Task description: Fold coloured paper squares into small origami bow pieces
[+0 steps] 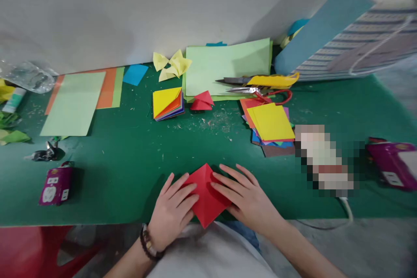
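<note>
A red sheet of origami paper (206, 200) with a crease down its middle lies diamond-wise at the table's front edge, its near corner over the edge. My left hand (174, 208) holds its left side, fingertips resting on top. On the right side, my right hand (246, 197) has its fingers stretched over the paper and its thumb low by the edge. The undersides of both hands are hidden. Farther back sits a small folded red paper piece (202, 101), beside a stack of folded coloured papers (167, 103).
Scissors (257, 91) and a yellow cutter (273, 80) lie on light green sheets (228, 63). Coloured squares (273, 122) are piled to the right, near a pixelated object (322, 156). Purple boxes (56, 186) stand at both sides. A striped bag (352, 39) leans at the back right.
</note>
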`<move>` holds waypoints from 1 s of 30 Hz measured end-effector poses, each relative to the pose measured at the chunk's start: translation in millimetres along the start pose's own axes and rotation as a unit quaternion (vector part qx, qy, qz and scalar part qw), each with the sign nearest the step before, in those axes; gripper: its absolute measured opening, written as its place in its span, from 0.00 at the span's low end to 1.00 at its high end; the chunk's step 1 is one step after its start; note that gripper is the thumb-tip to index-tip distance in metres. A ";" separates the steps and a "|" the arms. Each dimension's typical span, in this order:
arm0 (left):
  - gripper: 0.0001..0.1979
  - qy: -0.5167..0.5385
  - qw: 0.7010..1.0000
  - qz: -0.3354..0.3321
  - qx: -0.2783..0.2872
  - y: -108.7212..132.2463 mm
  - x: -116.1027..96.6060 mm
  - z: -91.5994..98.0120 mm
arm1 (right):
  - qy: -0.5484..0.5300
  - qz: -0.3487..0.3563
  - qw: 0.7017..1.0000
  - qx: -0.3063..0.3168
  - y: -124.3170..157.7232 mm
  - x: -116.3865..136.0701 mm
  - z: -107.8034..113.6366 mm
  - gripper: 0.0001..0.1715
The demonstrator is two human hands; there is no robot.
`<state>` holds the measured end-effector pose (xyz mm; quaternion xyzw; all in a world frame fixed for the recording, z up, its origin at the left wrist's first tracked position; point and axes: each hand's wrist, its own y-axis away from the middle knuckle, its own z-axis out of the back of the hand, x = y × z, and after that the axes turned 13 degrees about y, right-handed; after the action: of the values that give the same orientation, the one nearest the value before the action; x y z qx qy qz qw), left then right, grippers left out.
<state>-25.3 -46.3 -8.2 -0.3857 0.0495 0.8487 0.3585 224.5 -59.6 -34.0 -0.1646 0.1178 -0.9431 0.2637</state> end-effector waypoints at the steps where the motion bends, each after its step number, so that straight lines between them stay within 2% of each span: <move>1: 0.11 -0.001 1.000 -0.004 -0.011 -1.5 -2.4 -2.6 | 0.013 0.000 1.000 -0.002 2.0 5.7 3.4 0.20; 4: 0.09 -0.005 1.000 0.007 -0.028 -4.0 -10.1 -10.8 | -0.004 -0.008 0.999 -0.042 9.9 17.8 9.5 0.14; 8: 0.13 0.009 0.998 0.015 -0.054 -7.6 -14.2 -19.4 | -0.062 -0.034 0.996 -0.050 11.1 15.9 8.7 0.10; 12: 0.16 0.004 0.994 0.035 -0.106 -14.0 -11.2 -25.7 | -0.087 -0.122 0.988 -0.041 0.4 11.1 4.6 0.04; 15: 0.22 -0.012 0.991 0.056 -0.123 -17.8 -9.1 -28.4 | -0.073 -0.185 0.980 -0.025 -6.7 12.0 2.3 0.08; 18: 0.20 -0.035 0.992 0.047 -0.108 -18.8 -9.2 -28.7 | -0.039 -0.219 0.975 -0.014 -11.3 14.0 0.8 0.11; 23: 0.20 -0.081 0.995 0.039 -0.051 -19.0 -10.8 -29.0 | 0.013 -0.220 0.975 0.007 -19.2 15.7 -2.0 0.12; 30: 0.21 -0.050 0.997 0.054 0.000 -21.8 -8.1 -31.1 | 0.048 -0.211 0.976 -0.007 -23.2 13.1 -9.8 0.11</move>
<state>11.7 -46.0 -20.1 -0.3398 0.0517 0.8849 0.3143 199.6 -46.0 -32.6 -0.1420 0.0990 -0.9836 0.0514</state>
